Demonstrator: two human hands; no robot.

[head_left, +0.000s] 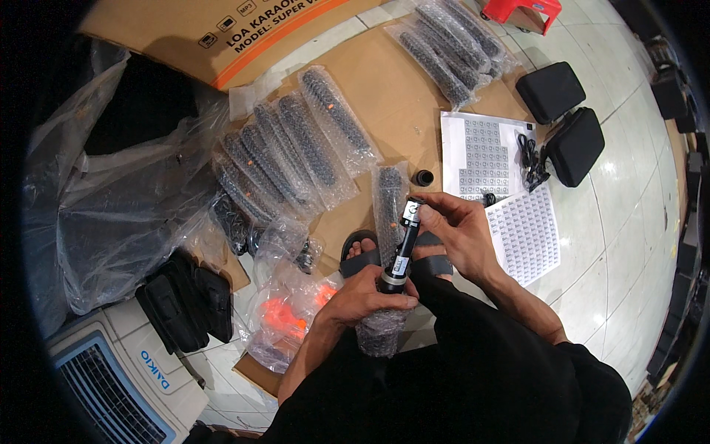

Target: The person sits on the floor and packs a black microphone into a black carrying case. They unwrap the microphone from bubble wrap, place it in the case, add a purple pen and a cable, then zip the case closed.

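Floor: pale glossy tiles (629, 222), partly covered by flattened brown cardboard (399, 96) serving as a work mat.
Far left: large cardboard box (222, 29) with an orange stripe, lying on its side.
Left: crumpled clear plastic sheeting (126, 207) over something dark.
Near left: white fan-like appliance with a blue grille (118, 385); just beside it, black zip cases (185, 303).
Centre: row of bubble-wrapped sticks (296, 148) side by side on the cardboard; second bundle of wrapped sticks (451, 52) at the far right.
Right: two black cases (562, 118), well apart from the hands; two white sticker sheets (481, 155) with a black cable (532, 166) on their right edge.
Far right: red plastic stool (521, 11).
Near centre: clear bag with orange pieces (288, 311), just left of the left hand.
Small part: black cap (423, 177) on the cardboard, far of the hands.
Held thing: black handheld microphone body (401, 248), tilted, lower end still in a bubble-wrap sleeve (381, 333), above sandalled feet (370, 248).
Left hand (362, 296): grip closed around the lower end, at the silver ring.
Right hand (455, 226): fingertips (421, 214) pinched on the top end.
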